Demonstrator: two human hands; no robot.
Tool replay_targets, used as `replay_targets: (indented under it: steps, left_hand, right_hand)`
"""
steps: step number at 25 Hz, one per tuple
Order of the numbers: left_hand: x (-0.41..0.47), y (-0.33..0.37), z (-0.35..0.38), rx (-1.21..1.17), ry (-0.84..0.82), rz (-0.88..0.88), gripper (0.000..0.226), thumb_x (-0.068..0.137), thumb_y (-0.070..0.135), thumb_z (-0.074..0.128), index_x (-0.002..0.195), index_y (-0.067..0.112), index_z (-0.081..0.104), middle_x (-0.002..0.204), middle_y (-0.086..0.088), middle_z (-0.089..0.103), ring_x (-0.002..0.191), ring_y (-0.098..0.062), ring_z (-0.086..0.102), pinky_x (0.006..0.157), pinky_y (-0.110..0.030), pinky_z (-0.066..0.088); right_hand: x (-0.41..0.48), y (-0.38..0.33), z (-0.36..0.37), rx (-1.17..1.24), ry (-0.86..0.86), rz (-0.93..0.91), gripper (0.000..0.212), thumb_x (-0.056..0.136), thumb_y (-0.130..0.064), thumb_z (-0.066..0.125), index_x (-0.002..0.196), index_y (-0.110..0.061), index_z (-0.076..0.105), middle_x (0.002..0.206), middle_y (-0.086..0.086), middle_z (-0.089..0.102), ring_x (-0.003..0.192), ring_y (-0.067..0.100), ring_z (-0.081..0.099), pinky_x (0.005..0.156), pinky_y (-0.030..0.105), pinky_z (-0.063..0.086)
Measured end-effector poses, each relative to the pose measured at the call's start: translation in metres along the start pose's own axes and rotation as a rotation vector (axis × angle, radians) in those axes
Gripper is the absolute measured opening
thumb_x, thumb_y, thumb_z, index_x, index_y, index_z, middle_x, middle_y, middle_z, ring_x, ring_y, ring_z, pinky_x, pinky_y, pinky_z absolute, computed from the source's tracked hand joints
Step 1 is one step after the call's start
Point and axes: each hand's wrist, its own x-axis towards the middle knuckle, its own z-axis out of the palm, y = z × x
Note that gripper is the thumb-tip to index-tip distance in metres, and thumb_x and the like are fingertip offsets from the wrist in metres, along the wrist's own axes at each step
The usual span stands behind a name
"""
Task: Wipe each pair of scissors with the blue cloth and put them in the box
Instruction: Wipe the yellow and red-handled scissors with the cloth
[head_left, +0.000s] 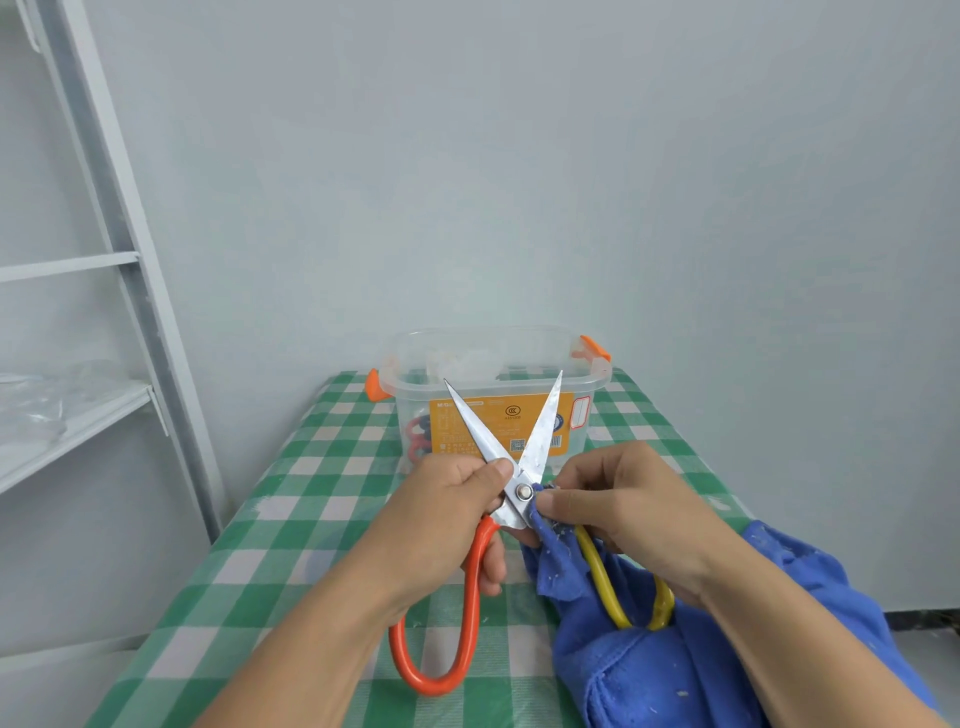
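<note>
In the left grip (447, 519), fingers curled firmly around it: the shank of the orange loop handle (471, 597) of a pair of large steel-bladed scissors (523, 490), thumb laid just beside the pivot screw. In the right grip (628, 514), pinched between thumb and fingers: a fold of the blue terry cloth (649, 675), pressed against the base of the right-hand blade beside that same pivot. Blades spread wide in a V, tips pointing up and away toward the box. Second handle, a yellow loop (597, 577), running back under the right palm and lying over the cloth. Rest of the cloth bunched beneath the right wrist and forearm, flecked with pale lint. Below, a surface (322, 499) covered in green-and-white checked sheeting. At its far end, against a pale wall (519, 182), a clear plastic box (597, 382) with orange latches at both ends and an orange label in front. Inside, seen through the wall, red and blue loop handles (415, 436) of other scissors. To the left, a white metal shelf rack (130, 322) with crumpled clear plastic (36, 400) on one shelf.
</note>
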Motion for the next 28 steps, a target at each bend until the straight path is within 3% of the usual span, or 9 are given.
replay_targets:
  steps: [6,18,24,28]
  left_hand:
    - [0.0013,-0.0032,0.0022,0.010,0.007,-0.006,0.036,0.105,0.031,0.047,0.080,0.005,0.049,0.047,-0.012,0.056,0.042,-0.028,0.054,0.057,-0.039,0.051]
    - [-0.0021,0.0011,0.0027,-0.004,-0.012,-0.012,0.033,0.105,0.030,0.047,0.083,0.004,0.049,0.050,-0.017,0.055,0.039,-0.025,0.053,0.049,-0.031,0.050]
    - [0.0006,-0.0001,0.0063,-0.028,-0.020,0.005,0.036,0.105,0.029,0.048,0.082,0.001,0.056,0.055,-0.018,0.057,0.045,-0.028,0.054,0.052,-0.037,0.053]
    - [0.0012,0.0003,0.0043,-0.025,-0.018,0.008,0.036,0.104,0.030,0.049,0.079,0.004,0.052,0.052,-0.017,0.056,0.043,-0.028,0.054,0.051,-0.035,0.052]
  right_hand:
    - [0.0028,0.0000,0.0008,-0.075,0.012,0.030,0.031,0.083,-0.021,0.080,0.066,-0.003,0.063,0.055,0.006,0.049,0.047,0.012,0.037,0.047,0.023,0.030]
    - [0.0002,-0.0023,-0.0013,-0.137,-0.014,-0.012,0.033,0.078,-0.026,0.085,0.062,-0.012,0.061,0.053,0.000,0.048,0.047,0.010,0.038,0.049,0.021,0.031]
    - [0.0003,-0.0012,0.0048,-0.144,0.000,-0.064,0.049,0.070,-0.030,0.091,0.057,-0.016,0.046,0.051,-0.005,0.039,0.051,0.011,0.034,0.051,0.022,0.027]
    - [-0.0009,-0.0015,0.0007,-0.066,-0.009,-0.045,0.036,0.075,-0.022,0.087,0.058,-0.010,0.058,0.051,0.001,0.046,0.047,0.012,0.036,0.048,0.022,0.030]
